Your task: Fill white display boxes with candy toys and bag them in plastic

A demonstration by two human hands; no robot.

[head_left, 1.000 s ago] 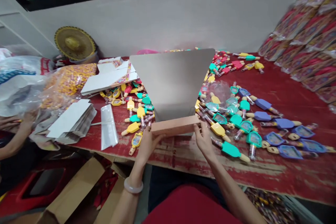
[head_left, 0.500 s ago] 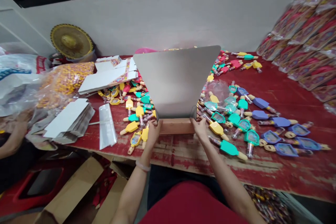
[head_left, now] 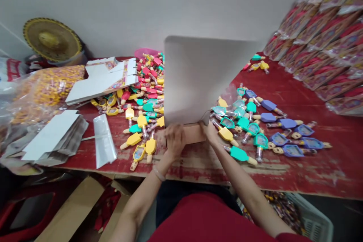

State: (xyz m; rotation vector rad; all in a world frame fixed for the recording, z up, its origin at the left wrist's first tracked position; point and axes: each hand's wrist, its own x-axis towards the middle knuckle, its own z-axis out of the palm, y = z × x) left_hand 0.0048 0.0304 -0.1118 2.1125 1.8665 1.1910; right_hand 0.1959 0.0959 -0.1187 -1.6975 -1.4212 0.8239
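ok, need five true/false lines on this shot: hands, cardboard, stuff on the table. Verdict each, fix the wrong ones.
1. The left hand and right hand are both on the brown cardboard. True.
2. The bracelet is on the right wrist. False: it is on the left wrist.
3. The purple toys lie to the right of the brown cardboard. True.
4. The clear plastic bags are in the right hand. False: they lie on the table, left of the hands.
5. The pink basin is blue. False: it is pink.
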